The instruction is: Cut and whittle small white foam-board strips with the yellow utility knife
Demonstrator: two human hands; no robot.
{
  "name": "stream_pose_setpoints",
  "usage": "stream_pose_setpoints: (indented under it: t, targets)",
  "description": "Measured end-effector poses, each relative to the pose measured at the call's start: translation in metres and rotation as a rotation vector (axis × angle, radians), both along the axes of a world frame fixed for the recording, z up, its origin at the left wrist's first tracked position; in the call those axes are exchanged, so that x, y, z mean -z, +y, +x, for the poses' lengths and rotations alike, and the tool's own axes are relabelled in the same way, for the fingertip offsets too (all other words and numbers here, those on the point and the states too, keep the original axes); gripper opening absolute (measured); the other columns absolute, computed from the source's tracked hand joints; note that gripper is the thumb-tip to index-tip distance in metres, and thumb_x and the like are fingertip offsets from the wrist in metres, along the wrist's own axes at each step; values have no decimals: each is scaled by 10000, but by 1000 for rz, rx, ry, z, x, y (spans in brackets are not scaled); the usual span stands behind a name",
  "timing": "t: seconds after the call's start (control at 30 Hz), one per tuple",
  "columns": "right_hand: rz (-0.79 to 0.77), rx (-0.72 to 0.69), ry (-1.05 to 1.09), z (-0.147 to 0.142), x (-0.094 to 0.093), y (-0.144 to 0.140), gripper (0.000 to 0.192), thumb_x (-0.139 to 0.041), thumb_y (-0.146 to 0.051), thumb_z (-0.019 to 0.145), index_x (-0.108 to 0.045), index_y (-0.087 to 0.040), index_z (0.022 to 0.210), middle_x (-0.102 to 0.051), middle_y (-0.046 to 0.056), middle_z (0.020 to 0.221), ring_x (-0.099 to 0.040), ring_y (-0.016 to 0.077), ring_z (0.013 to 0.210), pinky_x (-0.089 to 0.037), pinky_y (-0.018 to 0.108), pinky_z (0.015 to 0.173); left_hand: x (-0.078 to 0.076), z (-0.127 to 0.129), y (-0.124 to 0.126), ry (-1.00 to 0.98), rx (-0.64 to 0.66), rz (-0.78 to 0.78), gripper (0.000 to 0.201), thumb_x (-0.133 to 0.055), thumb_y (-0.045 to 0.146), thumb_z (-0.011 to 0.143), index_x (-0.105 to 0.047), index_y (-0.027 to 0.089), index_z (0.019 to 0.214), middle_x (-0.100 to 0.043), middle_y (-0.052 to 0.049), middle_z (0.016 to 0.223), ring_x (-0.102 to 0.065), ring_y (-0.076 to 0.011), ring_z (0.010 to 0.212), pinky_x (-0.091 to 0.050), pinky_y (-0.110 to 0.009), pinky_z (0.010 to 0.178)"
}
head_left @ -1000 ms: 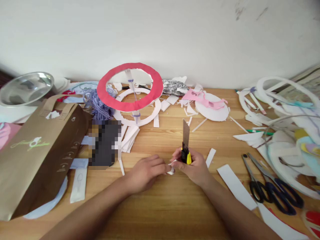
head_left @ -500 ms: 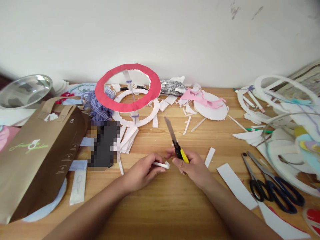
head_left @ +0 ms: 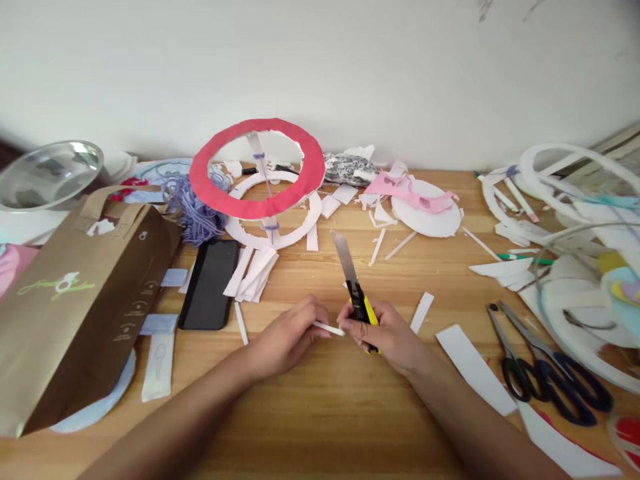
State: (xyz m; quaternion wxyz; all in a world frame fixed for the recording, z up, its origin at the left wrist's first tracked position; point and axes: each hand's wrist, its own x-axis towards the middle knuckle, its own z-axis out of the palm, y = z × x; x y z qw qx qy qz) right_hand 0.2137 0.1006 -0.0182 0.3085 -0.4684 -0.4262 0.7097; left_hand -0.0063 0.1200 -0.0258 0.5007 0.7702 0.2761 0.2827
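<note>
My left hand (head_left: 295, 337) is closed on a thin white strip (head_left: 327, 328), which sticks out to the right between thumb and fingers. The strip's free end reaches the fingertips of my right hand (head_left: 387, 330); whether they touch it I cannot tell. That hand is wrapped round a yellow and black utility knife (head_left: 370, 313). Its long blade (head_left: 344, 253) is extended, pointing up and away from me. Just beyond my hands stands a red ring (head_left: 257, 208), joined by upright strips to a white ring (head_left: 295, 237) below it.
On the left are a brown paper bag (head_left: 100, 267), a metal bowl (head_left: 50, 177), purple yarn (head_left: 193, 210) and a black phone (head_left: 210, 287). Scissors (head_left: 555, 367) lie at the right beside white pieces (head_left: 475, 370). A white disc (head_left: 425, 223) with pink paper (head_left: 410, 193) lies at the back.
My right hand's fingertips have come closer to the strip's free end, which looked hooked before and looks straighter now. The knife stays in my right hand, and my view has shifted slightly.
</note>
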Motion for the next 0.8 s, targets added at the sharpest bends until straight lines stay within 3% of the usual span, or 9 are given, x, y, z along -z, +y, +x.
stream_pose_setpoints:
  t: [0.23,0.47,0.53,0.67,0.8]
  targets:
    - [50,-62,-42,0,0,-2,227,-727,-410,822,-628,-207,847,-493,-51,670,-416,74,549,-349,215,513,-3,3,-2,-72,21,1,166,-481,164,963,-640,177,1009,-561,-79,983,-583,-132,886,-506,-230,731]
    - [49,15,-82,-4,0,-2,306,-695,-487,831,-599,-196,841,-508,-35,703,-422,75,518,-357,224,484,-6,3,-3,-97,46,32,147,-497,177,961,-643,190,976,-568,-69,1008,-586,-133,907,-502,-241,763]
    - [43,39,-56,-4,2,-3,305,-690,-486,837,-592,-199,868,-493,-42,678,-425,82,514,-366,229,483,-5,2,-2,-64,4,12,108,-543,221,947,-610,197,1028,-557,-72,1036,-571,-155,963,-494,-278,824]
    - [155,99,-20,-6,4,-6,249,-652,-447,880,-588,-206,869,-513,-25,683,-461,104,547,-387,245,504,3,-2,-1,-70,-143,-153,424,-633,369,896,-460,219,1253,-535,-102,1158,-532,-197,1027,-470,-338,874]
    - [266,132,-27,-11,4,-12,208,-640,-420,890,-609,-216,875,-591,27,815,-554,144,652,-411,262,530,14,-1,-1,-171,-269,-308,490,-591,412,918,-385,222,1319,-510,-119,1187,-532,-201,1043,-472,-346,881]
